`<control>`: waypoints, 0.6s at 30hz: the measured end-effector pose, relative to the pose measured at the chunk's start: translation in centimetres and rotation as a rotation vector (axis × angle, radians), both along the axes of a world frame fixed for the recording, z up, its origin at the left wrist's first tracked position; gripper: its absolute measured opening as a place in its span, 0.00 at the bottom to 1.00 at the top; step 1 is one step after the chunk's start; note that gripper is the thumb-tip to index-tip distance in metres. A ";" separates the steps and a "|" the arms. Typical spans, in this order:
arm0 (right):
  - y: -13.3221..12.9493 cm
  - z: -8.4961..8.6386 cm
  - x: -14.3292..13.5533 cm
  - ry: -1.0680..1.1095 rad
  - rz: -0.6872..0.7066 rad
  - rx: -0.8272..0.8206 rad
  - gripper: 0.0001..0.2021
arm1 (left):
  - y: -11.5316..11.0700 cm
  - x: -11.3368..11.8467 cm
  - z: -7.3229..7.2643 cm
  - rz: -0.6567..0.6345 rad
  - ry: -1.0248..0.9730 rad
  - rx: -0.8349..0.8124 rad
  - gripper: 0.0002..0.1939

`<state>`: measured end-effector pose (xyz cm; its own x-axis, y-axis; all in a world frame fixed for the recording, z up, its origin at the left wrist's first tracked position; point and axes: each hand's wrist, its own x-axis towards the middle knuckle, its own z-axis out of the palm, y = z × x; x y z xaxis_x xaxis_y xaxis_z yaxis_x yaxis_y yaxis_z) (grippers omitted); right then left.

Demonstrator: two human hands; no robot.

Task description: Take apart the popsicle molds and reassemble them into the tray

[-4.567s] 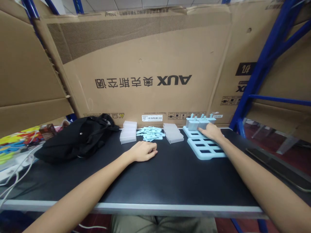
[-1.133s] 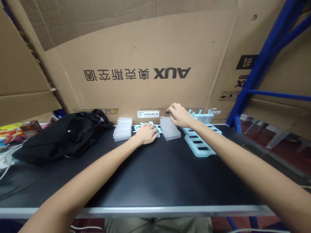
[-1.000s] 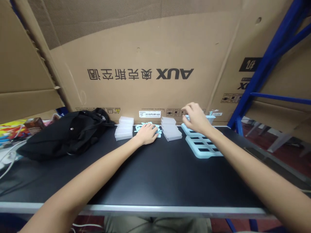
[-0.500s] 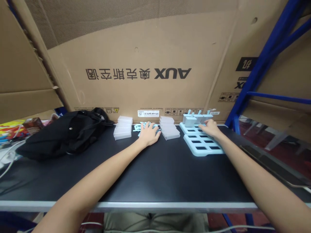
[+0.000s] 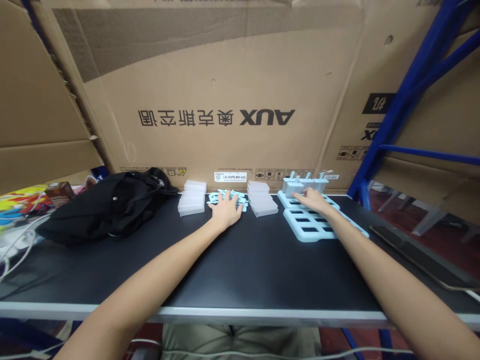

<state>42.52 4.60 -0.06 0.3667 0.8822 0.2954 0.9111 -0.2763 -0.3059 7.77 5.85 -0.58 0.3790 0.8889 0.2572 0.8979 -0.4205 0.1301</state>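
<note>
My left hand point(image 5: 225, 210) lies with fingers spread over a pile of light blue stick pieces point(image 5: 240, 196). Translucent white boxes stand on both sides of that pile, a left group point(image 5: 192, 198) and a right group point(image 5: 261, 199). Over the back of a light blue rack point(image 5: 317, 237) with rectangular openings is my right hand point(image 5: 314, 200). Its fingers touch or nearly touch the front translucent mold point(image 5: 294, 188) with a blue stick on top; whether they grip it cannot be made out. Other such molds stand in the rack's back row.
A black bag point(image 5: 108, 207) lies at the left, beside colourful packaging point(image 5: 22, 200) and white cables. Cardboard point(image 5: 210, 145) walls off the back. A blue metal frame point(image 5: 390, 110) rises at the right, near a dark flat tray point(image 5: 416, 255).
My right hand has moved left along the rack, toward the front mold. My left hand has shifted slightly, still over the blue pieces. The camera view has moved a little.
</note>
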 end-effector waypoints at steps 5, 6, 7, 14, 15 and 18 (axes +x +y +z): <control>-0.3 0.8 -1.3 0.009 -0.056 -0.072 0.34 | 0.1 0.0 -0.2 0.005 -0.041 0.005 0.22; -0.3 0.9 -1.6 0.000 -0.055 -0.078 0.35 | 0.1 0.0 -0.2 0.008 -0.049 0.009 0.21; -0.4 1.0 -1.9 -0.010 -0.049 -0.081 0.35 | 0.2 0.0 -0.3 0.011 -0.054 0.013 0.21; -0.1 1.2 -2.7 -0.070 -0.017 -0.066 0.26 | -2.0 -1.0 -0.1 -0.035 0.029 0.184 0.21; 0.0 1.2 -2.8 -0.071 -0.041 -0.080 0.26 | -2.7 -1.4 0.0 -0.067 0.054 0.222 0.21; 0.2 1.2 -3.0 -0.059 -0.104 -0.096 0.29 | -4.7 -2.5 0.1 -0.154 0.114 0.230 0.19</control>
